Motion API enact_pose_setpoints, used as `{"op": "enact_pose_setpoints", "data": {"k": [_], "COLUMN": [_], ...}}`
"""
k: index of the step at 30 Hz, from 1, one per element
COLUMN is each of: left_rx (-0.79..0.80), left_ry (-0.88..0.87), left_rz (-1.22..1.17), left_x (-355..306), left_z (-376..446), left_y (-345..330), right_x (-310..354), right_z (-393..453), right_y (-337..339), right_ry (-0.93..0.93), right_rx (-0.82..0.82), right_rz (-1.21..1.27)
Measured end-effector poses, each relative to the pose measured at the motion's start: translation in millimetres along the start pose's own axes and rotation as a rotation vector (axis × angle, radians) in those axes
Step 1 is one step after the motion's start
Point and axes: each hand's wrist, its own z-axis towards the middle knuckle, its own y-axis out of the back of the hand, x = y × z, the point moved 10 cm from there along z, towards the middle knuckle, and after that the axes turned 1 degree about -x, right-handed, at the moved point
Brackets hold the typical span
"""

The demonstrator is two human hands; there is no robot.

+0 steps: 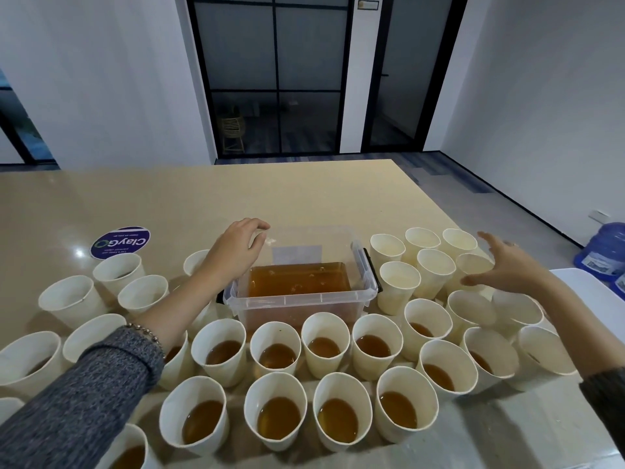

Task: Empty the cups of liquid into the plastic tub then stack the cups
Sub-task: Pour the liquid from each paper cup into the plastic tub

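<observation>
Nearest you, the front row of paper cups (279, 414) holds brown liquid; they are light and soft-walled, so grip mid-wall gently or they will likely buckle and spill. The plastic tub (301, 296) sits behind them, partly filled. Your left hand (236, 247) curls loosely over its far left corner, holding nothing; your right hand (504, 265) hovers spread above the empty cups (399, 286). Crowded neighbours hem each cup.
</observation>
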Motion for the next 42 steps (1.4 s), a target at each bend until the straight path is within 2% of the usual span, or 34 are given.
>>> {"op": "enact_pose_setpoints", "data": {"k": [5,10,14,16,21,25,28,30,34,42], "left_rx": [0.004,0.014,-0.069,-0.097,0.136,0.267,0.450,0.516,0.486,0.314], "left_ry": [-0.005,-0.023,-0.064,-0.024,0.108,0.239,0.285,0.282,0.247,0.289], "left_rz": [0.019,0.067,0.106,0.056,0.053,0.059,0.094,0.149,0.251,0.162], "left_x": [-1.1,-5.8,-10.5,-2.9,53.0,106.3,117.2,115.0,111.0,114.8], "left_z": [0.0,-0.8,-0.5,0.0,-9.9,-24.7,-36.2,-39.1,-33.2,-22.6], "left_y": [0.6,1.7,17.2,27.9,32.9,40.7,32.7,28.7,27.5,38.3], "right_x": [85.9,181.0,241.7,257.1,261.2,262.6,261.7,261.5,261.0,259.5], "right_z": [-10.8,-16.6,-14.9,-7.2,12.9,18.9,22.8,24.9,26.6,24.9], "right_y": [23.7,-15.8,-42.3,-55.9,-82.4,-86.8,-90.3,-91.2,-93.4,-93.4], "right_ry": [0.208,0.440,0.549,0.564,0.511,0.506,0.517,0.525,0.523,0.502], "right_rx": [-0.110,-0.013,-0.014,0.003,0.040,0.002,-0.001,-0.007,-0.010,-0.009], "right_rz": [-0.016,0.077,0.126,0.097,0.011,-0.064,-0.037,-0.023,-0.004,0.025]}}
